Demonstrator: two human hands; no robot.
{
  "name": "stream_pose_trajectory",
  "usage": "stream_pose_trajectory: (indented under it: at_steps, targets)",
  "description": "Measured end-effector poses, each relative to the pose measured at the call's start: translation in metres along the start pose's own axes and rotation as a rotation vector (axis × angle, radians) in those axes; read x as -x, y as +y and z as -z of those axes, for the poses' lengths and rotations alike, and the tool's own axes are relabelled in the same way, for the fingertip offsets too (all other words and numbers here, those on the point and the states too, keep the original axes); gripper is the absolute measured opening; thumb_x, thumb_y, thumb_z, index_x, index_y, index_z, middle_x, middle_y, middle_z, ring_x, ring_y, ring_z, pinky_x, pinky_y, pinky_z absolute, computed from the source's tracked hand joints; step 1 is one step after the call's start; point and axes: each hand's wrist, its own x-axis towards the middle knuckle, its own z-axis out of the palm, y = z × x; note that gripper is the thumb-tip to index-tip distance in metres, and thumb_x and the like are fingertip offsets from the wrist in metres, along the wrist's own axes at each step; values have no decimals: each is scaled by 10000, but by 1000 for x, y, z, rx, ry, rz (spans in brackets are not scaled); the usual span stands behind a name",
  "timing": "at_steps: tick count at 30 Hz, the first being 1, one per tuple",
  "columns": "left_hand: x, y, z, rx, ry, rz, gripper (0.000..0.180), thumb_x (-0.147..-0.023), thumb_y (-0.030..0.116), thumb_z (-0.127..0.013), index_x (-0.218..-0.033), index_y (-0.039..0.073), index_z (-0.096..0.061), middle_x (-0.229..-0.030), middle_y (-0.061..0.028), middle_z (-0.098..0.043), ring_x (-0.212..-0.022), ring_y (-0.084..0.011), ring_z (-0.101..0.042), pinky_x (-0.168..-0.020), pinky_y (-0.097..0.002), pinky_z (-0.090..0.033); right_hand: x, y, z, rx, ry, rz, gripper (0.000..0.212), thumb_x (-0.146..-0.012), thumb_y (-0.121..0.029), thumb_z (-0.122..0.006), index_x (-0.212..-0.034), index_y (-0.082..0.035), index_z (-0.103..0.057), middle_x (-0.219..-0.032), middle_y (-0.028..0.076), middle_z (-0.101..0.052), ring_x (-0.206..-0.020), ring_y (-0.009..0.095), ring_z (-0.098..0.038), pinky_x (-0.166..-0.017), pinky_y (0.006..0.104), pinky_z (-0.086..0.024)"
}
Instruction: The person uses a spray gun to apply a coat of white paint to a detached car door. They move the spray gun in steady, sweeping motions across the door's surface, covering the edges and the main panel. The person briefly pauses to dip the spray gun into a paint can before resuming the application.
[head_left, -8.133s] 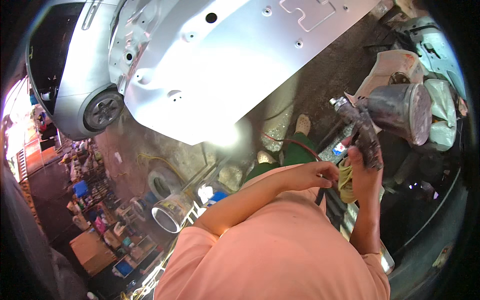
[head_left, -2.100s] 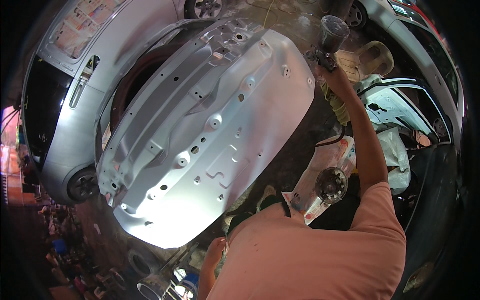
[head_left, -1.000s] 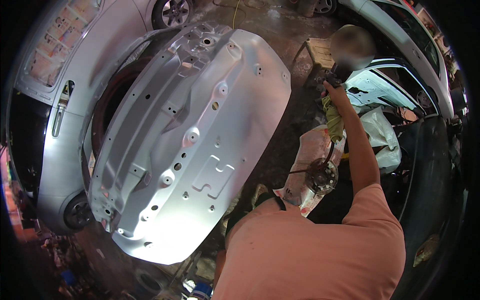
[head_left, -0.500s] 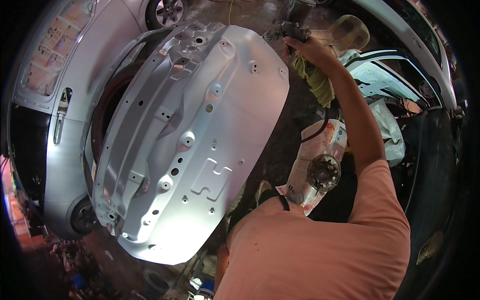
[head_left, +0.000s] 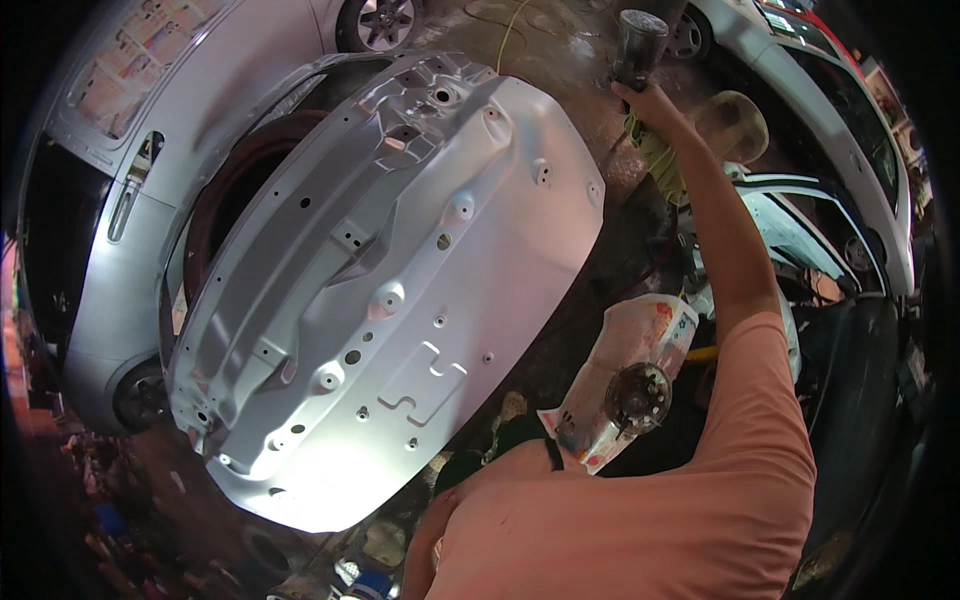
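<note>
The landmark is the silver car panel (head_left: 400, 290), a large bare-metal sheet with stamped ribs and holes, lying tilted across the middle of the view. Beyond its upper right edge, the person's right hand (head_left: 650, 105) is raised with the arm stretched out, and its fingers are closed around the grip of a spray gun (head_left: 638, 45) whose dark cup stands upright above the fist. A yellow-green cloth (head_left: 662, 165) hangs at the wrist just below that hand. The gun is apart from the panel, off its top right corner. The left hand is out of sight; only the upper arm in a salmon-pink shirt (head_left: 640, 520) shows below the panel's lower right edge, so its fingers cannot be judged. Right of the panel, near its lower edge, a paper-wrapped part with a round dark hub (head_left: 638, 395) stands. Left of the panel sits a silver car (head_left: 120, 200) with masked windows.
</note>
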Motion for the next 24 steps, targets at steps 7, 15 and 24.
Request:
stream_pose_trajectory:
  at_steps: [7, 15, 24]
  targets:
    - [16, -30, -2, -28, 49, 79, 491, -996, 345, -536, -1288, -36, -638, -1199, -228, -695, -1116, -283, -664, -951, -380, -497, -31, -15, -34, -133, -27, 28, 389, -937, -387, -695, -1097, -33, -674, -783, 25, -653, -690, 141, -613, -641, 331, -490]
    - [16, -35, -11, -61, 88, 124, 485, -988, 334, -556, -1281, -44, -638, -1172, -223, -705, -1097, -278, -674, -944, -372, -501, -5, -81, -31, -47, -306, 225, 464, -983, -464, -628, -1149, -32, -649, -834, 5, -650, -768, 109, -601, -752, 287, -460]
    - [14, -47, -2, -114, 89, 67, 448, -978, 297, -574, -1260, -43, -645, -1153, -218, -710, -1085, -284, -677, -926, -379, -509, 0, -35, -11, -237, -132, -77, 421, -972, -470, -661, -1110, -73, -635, -834, 31, -688, -728, 118, -636, -671, 286, -481]
